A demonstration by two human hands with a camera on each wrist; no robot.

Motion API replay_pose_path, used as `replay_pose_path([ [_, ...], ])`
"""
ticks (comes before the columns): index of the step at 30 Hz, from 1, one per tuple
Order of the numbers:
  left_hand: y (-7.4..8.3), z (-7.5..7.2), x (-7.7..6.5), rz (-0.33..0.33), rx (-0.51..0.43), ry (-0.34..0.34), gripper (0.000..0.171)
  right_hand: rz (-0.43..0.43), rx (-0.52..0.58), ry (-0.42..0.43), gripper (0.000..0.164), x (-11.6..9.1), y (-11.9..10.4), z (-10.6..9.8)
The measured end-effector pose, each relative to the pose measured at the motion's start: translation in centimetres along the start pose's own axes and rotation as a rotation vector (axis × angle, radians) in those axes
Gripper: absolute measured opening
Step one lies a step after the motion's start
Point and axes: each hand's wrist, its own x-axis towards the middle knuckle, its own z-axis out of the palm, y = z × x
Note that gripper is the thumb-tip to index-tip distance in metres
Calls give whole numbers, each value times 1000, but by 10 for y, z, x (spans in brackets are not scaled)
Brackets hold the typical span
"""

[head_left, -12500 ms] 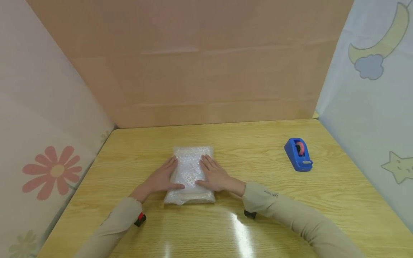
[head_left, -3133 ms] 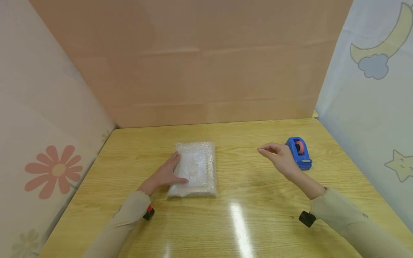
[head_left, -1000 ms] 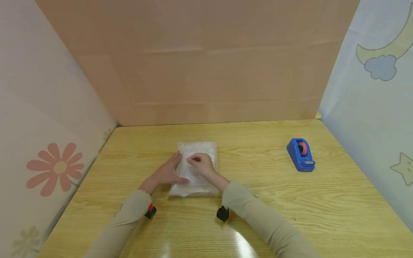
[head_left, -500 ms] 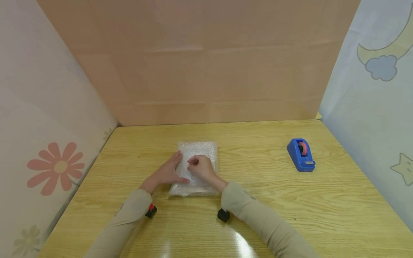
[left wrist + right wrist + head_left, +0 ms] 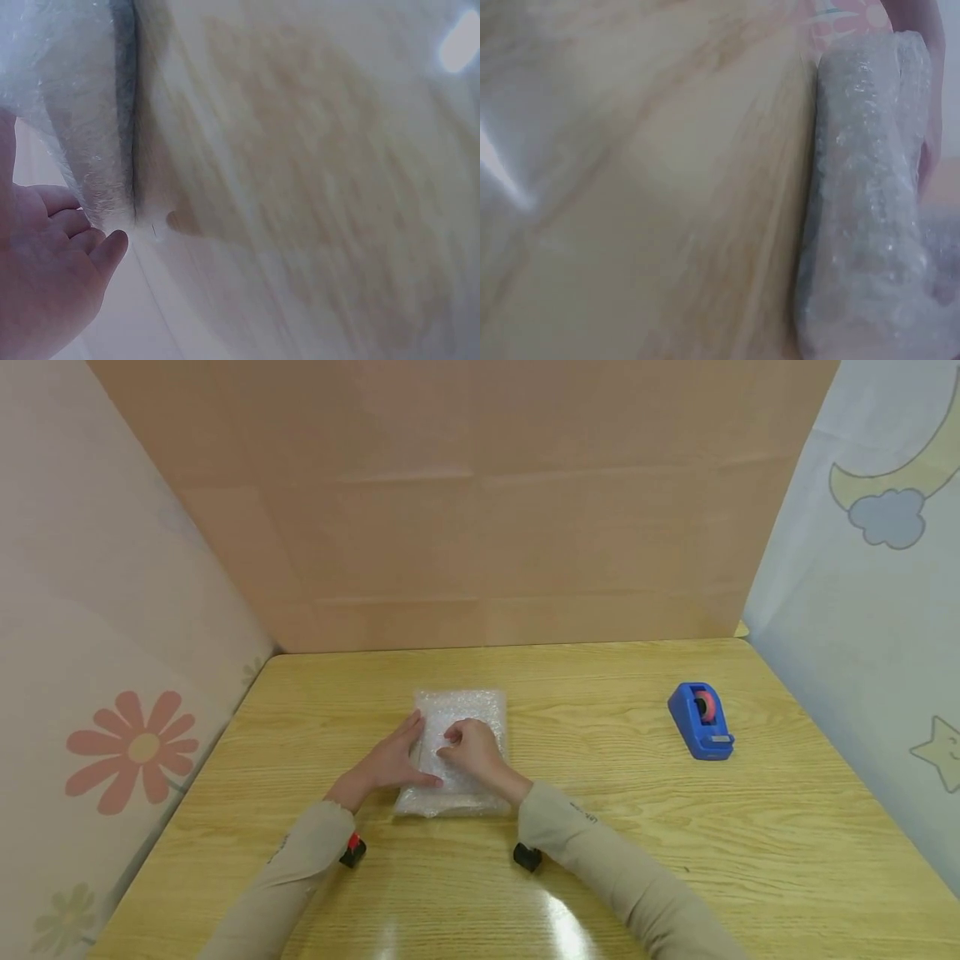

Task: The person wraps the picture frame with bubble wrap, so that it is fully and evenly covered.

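Observation:
A flat package in bubble wrap (image 5: 468, 706) lies on the wooden table in the head view. Along its left edge rests my left hand (image 5: 390, 762), fingers extended at the side and thumb on top. The left wrist view shows that hand (image 5: 56, 255) beside the end of the wrapped package (image 5: 82, 97). My right hand (image 5: 478, 752) is over the middle of the package, fingers bent and tips close to the wrap. Whether anything thin is between those fingertips is too small to see. The right wrist view shows the package's side (image 5: 870, 195); the right hand's fingertips do not show there.
A blue tape dispenser (image 5: 701, 722) with a pink-cored roll stands at the table's right. Behind the table (image 5: 600, 693) is a brown backdrop (image 5: 480, 510); patterned white sheets hang at both sides. A black wrist camera (image 5: 527, 857) hangs under the right sleeve.
From beside the dispenser, where its fingertips were pinched together, my right hand has come left over the package. Lately its thumb and forefinger have parted slightly. The left hand stays on the left edge.

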Motion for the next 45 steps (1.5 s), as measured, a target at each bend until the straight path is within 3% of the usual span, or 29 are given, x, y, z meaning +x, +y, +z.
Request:
replay_pose_path([
  [6, 3, 1, 1, 13, 9, -11, 115, 31, -62, 4, 24, -1, -1, -3],
  [19, 5, 0, 1, -3, 19, -19, 113, 59, -28, 65, 27, -2, 2, -1],
  [24, 4, -1, 1, -2, 21, -12, 113, 62, 64, 74, 34, 1, 6, -3],
  [27, 4, -2, -1, -5, 3, -7, 115, 30, 147, 71, 23, 2, 9, -4],
  [31, 4, -2, -3, 5, -16, 5, 117, -56, 197, 19, 15, 4, 11, -4],
  [36, 5, -2, -3, 7, -21, 5, 116, -58, 155, -95, 17, 6, 12, -3],
  [45, 3, -2, 0, 1, 8, -7, 115, -77, 58, -100, 26, 5, 10, -1],
])
